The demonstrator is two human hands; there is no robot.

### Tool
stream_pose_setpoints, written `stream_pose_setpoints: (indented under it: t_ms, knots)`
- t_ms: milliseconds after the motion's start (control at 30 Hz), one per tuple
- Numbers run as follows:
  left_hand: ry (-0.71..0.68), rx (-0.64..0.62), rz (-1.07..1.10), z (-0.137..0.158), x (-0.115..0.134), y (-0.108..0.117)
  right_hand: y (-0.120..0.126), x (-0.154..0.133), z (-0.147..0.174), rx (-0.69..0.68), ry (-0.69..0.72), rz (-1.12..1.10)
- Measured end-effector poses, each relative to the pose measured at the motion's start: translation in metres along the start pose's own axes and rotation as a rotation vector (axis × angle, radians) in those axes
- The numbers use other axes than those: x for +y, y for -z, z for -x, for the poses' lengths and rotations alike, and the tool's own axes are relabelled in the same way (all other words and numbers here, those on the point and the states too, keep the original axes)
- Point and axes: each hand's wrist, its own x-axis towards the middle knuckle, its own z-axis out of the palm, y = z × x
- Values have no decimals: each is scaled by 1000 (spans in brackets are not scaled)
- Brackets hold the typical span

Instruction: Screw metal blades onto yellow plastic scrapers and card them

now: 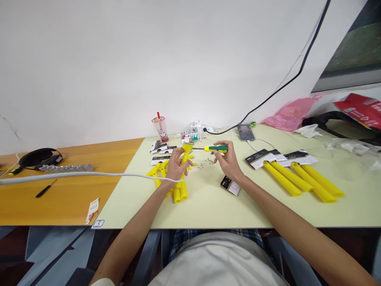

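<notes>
My left hand (176, 166) is closed around a yellow plastic scraper (187, 149), whose wide head points up and away from me. In my right hand (228, 162) is a screwdriver (220, 148) with a green and yellow handle, held level. Its shaft points left, and the tip is at the scraper's head; whether it sits in a screw is too small to tell. Beneath my left hand lie several more yellow scrapers (177, 194), partly hidden by it. Small loose screws (201, 165) are scattered on the table between my hands.
Yellow tubular handles (282, 178) with black-and-white packets (262, 159) lie at right. One packet (230, 185) is near my right wrist. A cup with a straw (161, 129), a power strip (195, 128) and a phone (246, 132) stand behind. A white cable (119, 174) crosses at left.
</notes>
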Motion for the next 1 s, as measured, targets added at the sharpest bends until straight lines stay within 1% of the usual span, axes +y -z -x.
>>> stream_pose_setpoints:
  t_ms: [100, 200, 500, 733, 867, 1000]
  knots:
    - [8, -2, 0, -1, -2, 1, -1, -3, 2, -20, 32, -32]
    - [2, 9, 4, -1, -2, 1, -1, -6, 2, -15, 33, -25]
    - [-1, -11, 9, 1, -1, 0, 2, -9, -3, 82, -7, 47]
    - [-8, -3, 12, 0, -1, 1, 2, -1, -3, 17, -71, 58]
    - [-10, -1, 14, -1, 0, 2, 1, -2, 0, -25, -37, 18]
    - [-18, 3, 12, -2, -1, 2, 0, -8, -1, 12, 3, 32]
